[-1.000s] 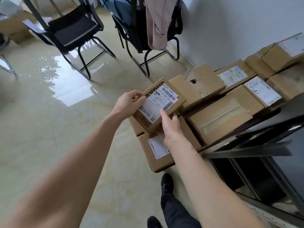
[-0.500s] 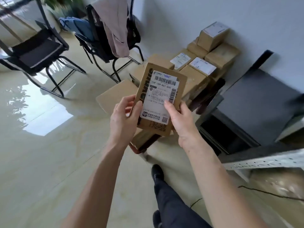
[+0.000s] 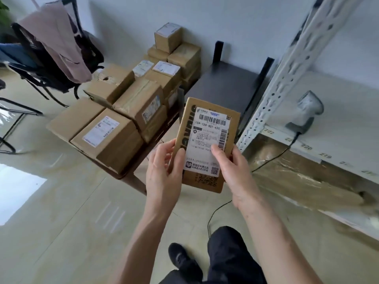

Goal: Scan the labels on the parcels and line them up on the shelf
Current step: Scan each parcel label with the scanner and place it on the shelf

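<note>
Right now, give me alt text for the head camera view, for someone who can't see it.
Two bare hands, left hand and right hand, hold a flat cardboard parcel, label up. Stacked parcels sit left; a scanner sits on the white shelf right.

A small parcel depot or stockroom is indicated, set up in an office-like room. Brown parcels (image 3: 114, 111) with printed shipping labels are stacked on a low rack against a plain white wall (image 3: 235, 23). A slotted white metal shelf (image 3: 336, 111) is seen at right; its front edge is marked with position numbers such as 222 and 220. A grey scanner (image 3: 305, 111) with a black cable is stood on that shelf. The floor (image 3: 61, 222) is glossy pale tile. A black chair (image 3: 47, 66) with garments draped over it is placed at left, beside the parcels.
</note>
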